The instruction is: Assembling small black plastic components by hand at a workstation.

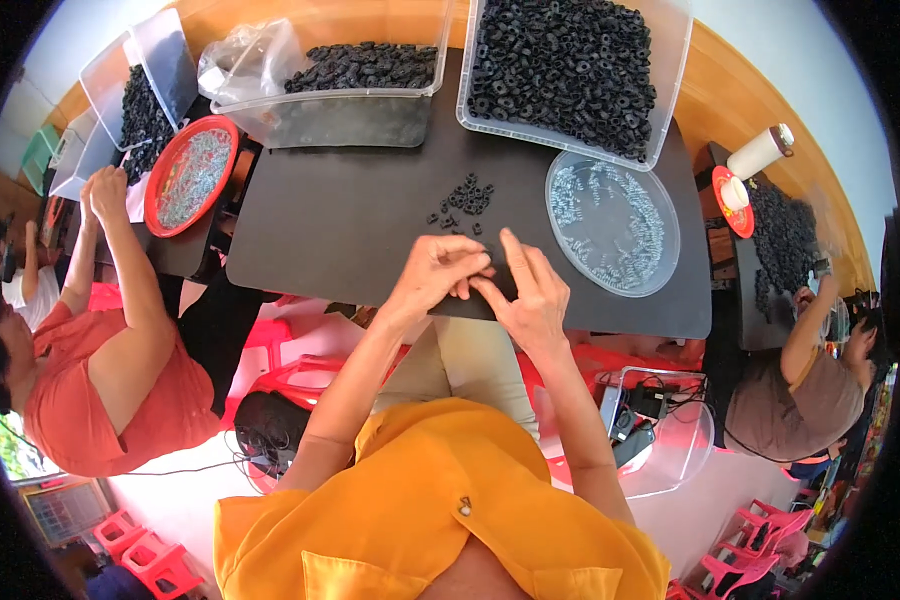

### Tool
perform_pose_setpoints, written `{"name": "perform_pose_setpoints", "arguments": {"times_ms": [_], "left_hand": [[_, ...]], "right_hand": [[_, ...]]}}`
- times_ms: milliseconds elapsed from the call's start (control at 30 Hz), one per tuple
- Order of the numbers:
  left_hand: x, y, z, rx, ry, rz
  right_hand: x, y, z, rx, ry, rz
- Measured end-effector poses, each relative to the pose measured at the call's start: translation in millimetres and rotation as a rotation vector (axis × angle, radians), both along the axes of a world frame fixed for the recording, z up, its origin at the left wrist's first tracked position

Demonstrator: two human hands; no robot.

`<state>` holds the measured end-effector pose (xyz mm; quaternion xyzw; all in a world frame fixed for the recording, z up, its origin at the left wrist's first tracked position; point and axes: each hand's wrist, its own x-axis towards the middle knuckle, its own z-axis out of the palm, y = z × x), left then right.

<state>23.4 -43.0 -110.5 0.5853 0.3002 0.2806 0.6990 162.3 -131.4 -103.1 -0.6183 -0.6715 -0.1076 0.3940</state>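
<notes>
Just over the near edge of the dark table (320, 215), my two hands meet at the fingertips. My left hand (435, 275) is closed in a pinch; whatever sits between its fingers is hidden or too small to name. My right hand (530, 300) has its index finger stretched up and away from the thumb, whose tip reaches my left fingertips. Beyond the hands lies a small pile of black plastic parts (470, 195), with a few loose ones nearer. A round clear tray (592, 255) of small shiny metal springs is to the right.
Two clear bins of black parts, a left bin (340, 125) and a right bin (560, 145), stand at the back. Co-workers sit left (120, 390) and right (800, 400). A red tray (232, 150) of springs lies left. A white bottle (755, 155) stands far right.
</notes>
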Motion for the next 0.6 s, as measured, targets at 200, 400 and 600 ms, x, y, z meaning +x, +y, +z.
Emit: {"name": "perform_pose_setpoints", "arguments": {"times_ms": [200,400,600], "left_hand": [[-17,74,85,0.412,-0.065,0.482],[-19,149,122,0.769,0.146,0.748],[30,115,95,0.811,-0.062,0.681]], "right_hand": [[12,-21,-21,0.010,0.083,-0.145],[11,-18,-34,0.058,0.070,-0.116],[12,-18,-33,0.083,0.107,-0.101]]}}
